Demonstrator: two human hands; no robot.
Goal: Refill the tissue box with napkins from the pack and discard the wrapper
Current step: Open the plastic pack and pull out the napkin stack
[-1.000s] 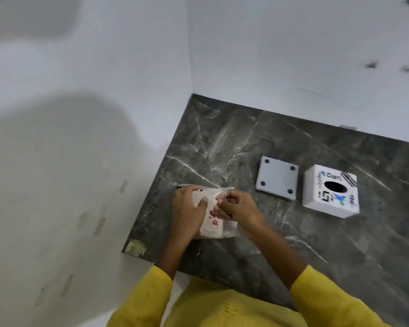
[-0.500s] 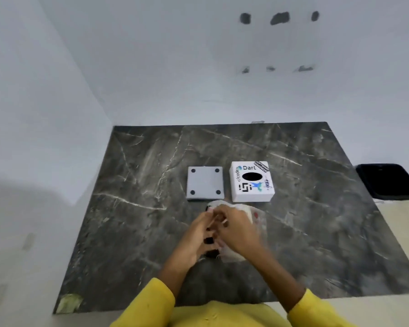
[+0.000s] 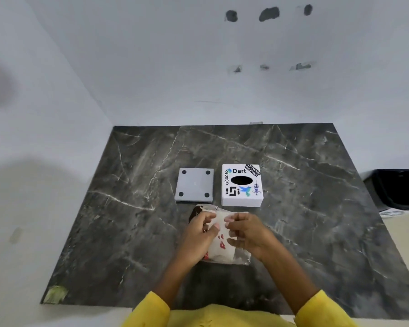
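Head view: both hands' grips (image 3: pixel 200 234) (image 3: pixel 248 232) pinch the napkin pack (image 3: pixel 222 246) beside the hollow-looking tissue box (image 3: pixel 242 185).

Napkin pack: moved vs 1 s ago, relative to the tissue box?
Yes. The napkin pack now sits just in front of the tissue box and grey base plate; earlier it lay left of both.
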